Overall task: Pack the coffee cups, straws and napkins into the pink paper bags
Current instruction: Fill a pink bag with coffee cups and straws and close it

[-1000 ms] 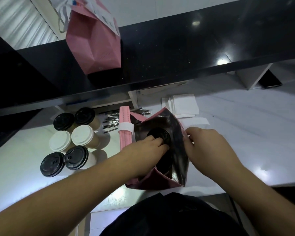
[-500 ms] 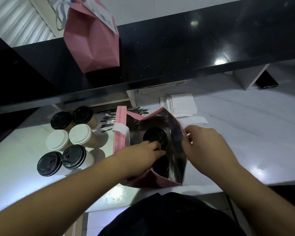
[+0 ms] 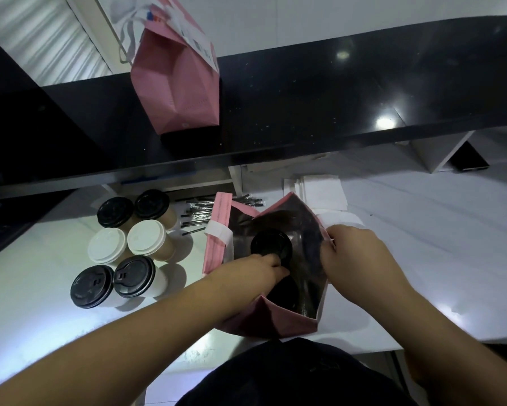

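Pink bag [image 3: 264, 317] is thin and floppy; right hand [image 3: 360, 259] pinches its rim open. Left hand [image 3: 261, 271] inside the bag grips a lidded cup [image 3: 271, 244]. Light, crushable: hold by the lid rim.

White worktop [image 3: 422, 244], black glossy shelf [image 3: 334, 92] above it, dark flat device [image 3: 469, 162] at far right, white bracket [image 3: 434, 153] beside it

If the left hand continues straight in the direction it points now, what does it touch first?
Probably the black lid of the far cup inside the open pink paper bag; the left hand fingertips already seem to reach it, though depth is unclear.
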A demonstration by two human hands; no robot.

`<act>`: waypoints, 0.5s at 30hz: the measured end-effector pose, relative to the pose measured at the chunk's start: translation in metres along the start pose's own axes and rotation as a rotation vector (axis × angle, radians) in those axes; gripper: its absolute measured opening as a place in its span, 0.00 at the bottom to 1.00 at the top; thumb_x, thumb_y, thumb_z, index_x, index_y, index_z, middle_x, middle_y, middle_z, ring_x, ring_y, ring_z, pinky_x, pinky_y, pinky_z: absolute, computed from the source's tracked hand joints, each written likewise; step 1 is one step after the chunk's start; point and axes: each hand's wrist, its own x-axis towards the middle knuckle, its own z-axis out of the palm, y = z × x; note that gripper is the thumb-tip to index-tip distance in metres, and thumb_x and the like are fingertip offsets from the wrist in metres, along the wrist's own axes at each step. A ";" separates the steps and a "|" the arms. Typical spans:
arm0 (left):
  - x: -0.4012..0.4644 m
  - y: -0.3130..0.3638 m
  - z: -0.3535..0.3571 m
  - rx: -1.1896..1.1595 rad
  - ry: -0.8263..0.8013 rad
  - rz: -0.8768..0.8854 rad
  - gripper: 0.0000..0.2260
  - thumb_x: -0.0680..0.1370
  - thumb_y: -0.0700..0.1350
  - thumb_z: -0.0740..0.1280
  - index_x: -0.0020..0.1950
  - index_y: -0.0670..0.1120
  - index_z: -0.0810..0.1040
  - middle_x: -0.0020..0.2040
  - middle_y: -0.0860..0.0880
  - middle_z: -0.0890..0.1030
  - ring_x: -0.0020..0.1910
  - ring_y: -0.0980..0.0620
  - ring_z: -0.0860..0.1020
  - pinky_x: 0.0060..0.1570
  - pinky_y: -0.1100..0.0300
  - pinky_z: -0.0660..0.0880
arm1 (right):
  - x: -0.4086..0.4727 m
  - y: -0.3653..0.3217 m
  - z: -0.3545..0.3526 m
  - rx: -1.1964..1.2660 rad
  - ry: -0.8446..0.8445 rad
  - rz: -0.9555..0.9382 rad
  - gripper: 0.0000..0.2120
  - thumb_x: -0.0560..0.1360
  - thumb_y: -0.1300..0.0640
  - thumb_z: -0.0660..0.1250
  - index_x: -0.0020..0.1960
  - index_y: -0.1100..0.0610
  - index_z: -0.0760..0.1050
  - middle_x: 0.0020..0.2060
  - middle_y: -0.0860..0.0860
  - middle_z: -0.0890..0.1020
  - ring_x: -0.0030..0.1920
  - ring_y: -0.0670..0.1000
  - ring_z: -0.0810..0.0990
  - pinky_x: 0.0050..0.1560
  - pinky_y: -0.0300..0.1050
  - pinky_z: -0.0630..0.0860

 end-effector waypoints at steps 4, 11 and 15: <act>-0.016 0.003 -0.052 -0.111 0.141 0.016 0.24 0.81 0.50 0.70 0.77 0.53 0.72 0.69 0.51 0.74 0.62 0.47 0.78 0.59 0.49 0.79 | 0.005 0.005 -0.003 0.012 0.040 0.018 0.17 0.81 0.57 0.59 0.33 0.56 0.70 0.29 0.51 0.75 0.30 0.52 0.74 0.28 0.45 0.63; -0.054 -0.066 -0.089 -0.453 0.819 -0.371 0.05 0.82 0.49 0.66 0.53 0.55 0.81 0.47 0.59 0.80 0.44 0.60 0.77 0.43 0.65 0.74 | 0.014 0.020 -0.013 -0.024 0.063 0.048 0.17 0.81 0.56 0.58 0.35 0.54 0.75 0.29 0.49 0.78 0.30 0.51 0.77 0.30 0.47 0.75; -0.035 -0.125 -0.030 -0.375 0.459 -0.675 0.08 0.82 0.43 0.66 0.56 0.49 0.84 0.51 0.49 0.86 0.51 0.46 0.82 0.51 0.51 0.79 | 0.016 0.026 -0.014 -0.036 0.073 0.062 0.17 0.79 0.55 0.58 0.32 0.56 0.70 0.26 0.51 0.76 0.29 0.52 0.75 0.28 0.47 0.69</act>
